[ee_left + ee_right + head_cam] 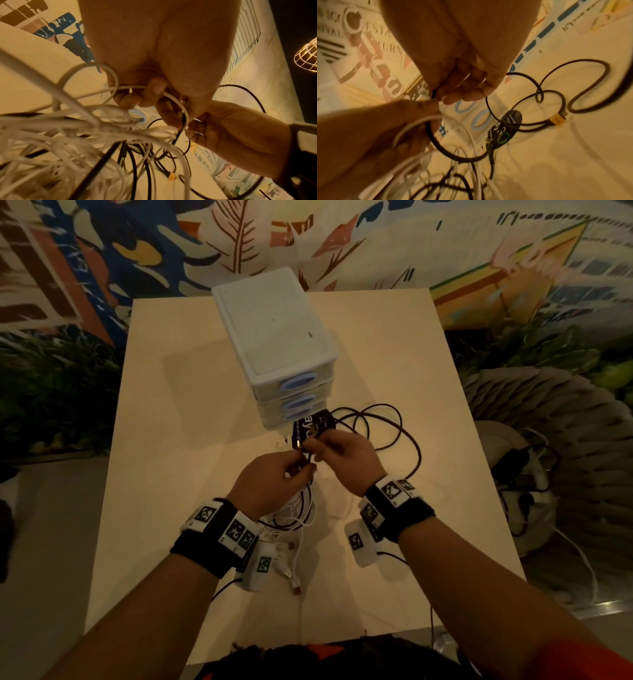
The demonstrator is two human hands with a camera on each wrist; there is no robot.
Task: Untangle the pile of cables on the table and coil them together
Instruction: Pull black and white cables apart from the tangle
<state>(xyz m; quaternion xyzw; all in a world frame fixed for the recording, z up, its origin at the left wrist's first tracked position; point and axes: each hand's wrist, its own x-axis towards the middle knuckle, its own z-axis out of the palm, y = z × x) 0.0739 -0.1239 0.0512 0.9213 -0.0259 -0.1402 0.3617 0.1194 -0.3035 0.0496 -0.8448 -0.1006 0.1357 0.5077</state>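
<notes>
Above the table (178,405), my left hand (270,484) grips the white cable (173,98); my right hand (346,460), just beside, pinches the black cable (537,83) trailing rightward

Both forearms fwd, wrists close — left hand (270,484) & right hand (346,460) fingers curled, fingertips meeting.

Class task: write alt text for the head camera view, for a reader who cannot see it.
Left hand and right hand pinch a black cable above a pale table; white cables hang tangled below, a white drawer unit behind.
</notes>
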